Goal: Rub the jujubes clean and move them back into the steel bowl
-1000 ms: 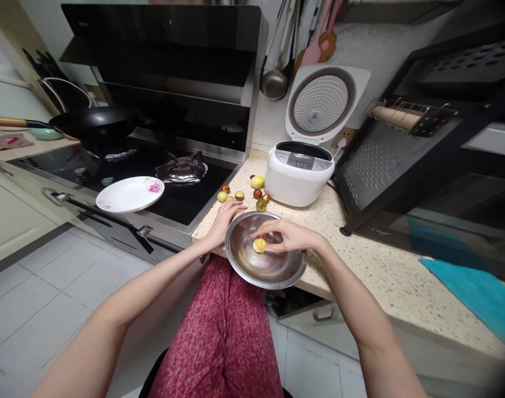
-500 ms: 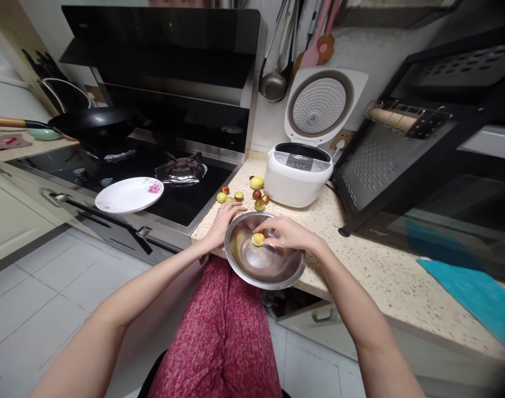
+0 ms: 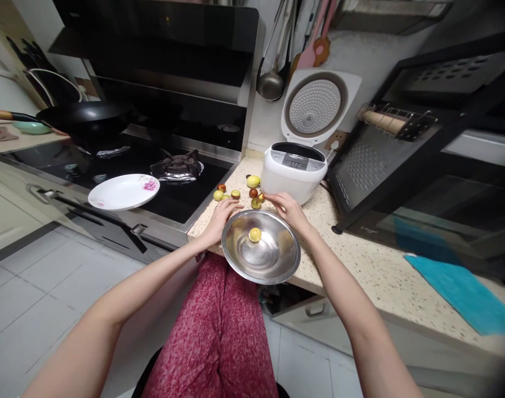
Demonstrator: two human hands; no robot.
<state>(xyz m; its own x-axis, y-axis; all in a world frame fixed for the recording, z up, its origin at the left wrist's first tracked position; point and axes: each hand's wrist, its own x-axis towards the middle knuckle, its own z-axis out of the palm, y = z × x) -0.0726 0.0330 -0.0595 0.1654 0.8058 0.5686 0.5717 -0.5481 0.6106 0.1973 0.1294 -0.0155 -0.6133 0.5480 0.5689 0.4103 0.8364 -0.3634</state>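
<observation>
A steel bowl (image 3: 273,262) is at the counter's front edge, with one yellow-green jujube (image 3: 254,235) lying in it. My left hand (image 3: 222,218) rests at the bowl's left rim, fingers stretched toward the fruit on the counter; I see nothing held in it. Beyond the bowl's far rim, my right hand (image 3: 288,210) reaches with its fingertips to a red-brown jujube (image 3: 261,197), thumb apart from the index finger. Close by are a dark red jujube (image 3: 253,193), a greenish one (image 3: 256,203) and a larger yellow one (image 3: 253,181). Several more jujubes (image 3: 218,195) sit beyond my left hand.
A white rice cooker (image 3: 292,179) with its lid up stands behind the fruit. To the left are a flowered white plate (image 3: 122,192) at the stove's front edge and a black wok (image 3: 87,116). A black oven (image 3: 426,204) and teal cloth (image 3: 459,290) are on the right.
My right hand has left the inside of the bowl and moved up over its far rim to the fruit on the counter. The yellow-green jujube stays in the bowl. My left hand keeps its place.
</observation>
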